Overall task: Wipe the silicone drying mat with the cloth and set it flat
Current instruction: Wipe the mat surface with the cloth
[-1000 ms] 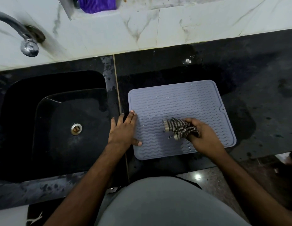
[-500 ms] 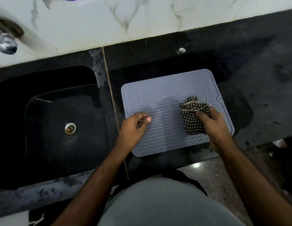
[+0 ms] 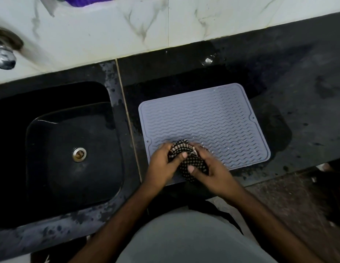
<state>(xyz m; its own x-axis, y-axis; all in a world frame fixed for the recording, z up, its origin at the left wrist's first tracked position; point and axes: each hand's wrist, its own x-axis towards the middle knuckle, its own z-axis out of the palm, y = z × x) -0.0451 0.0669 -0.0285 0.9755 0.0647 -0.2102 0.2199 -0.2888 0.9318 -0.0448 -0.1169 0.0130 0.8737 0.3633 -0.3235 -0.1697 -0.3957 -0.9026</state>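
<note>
Where both hands overlap it, the near-left corner of the grey wavy-ribbed silicone drying mat (image 3: 209,122) is hidden; the tap (image 3: 3,57) at far left is cut off and blurred. Half a second ago only the right hand (image 3: 212,171) gripped the black-and-white checked cloth (image 3: 186,160), over the mat's right side, with the left resting on the mat. Now the left hand (image 3: 161,166) pinches the bunched cloth too, thumbs on top, right hand grasping from its side. Mat lies flat on the black stone counter (image 3: 298,95), extending away from both hands. Left of the left hand, the black sink basin (image 3: 51,168) shows only its metal drain (image 3: 79,154).
</note>
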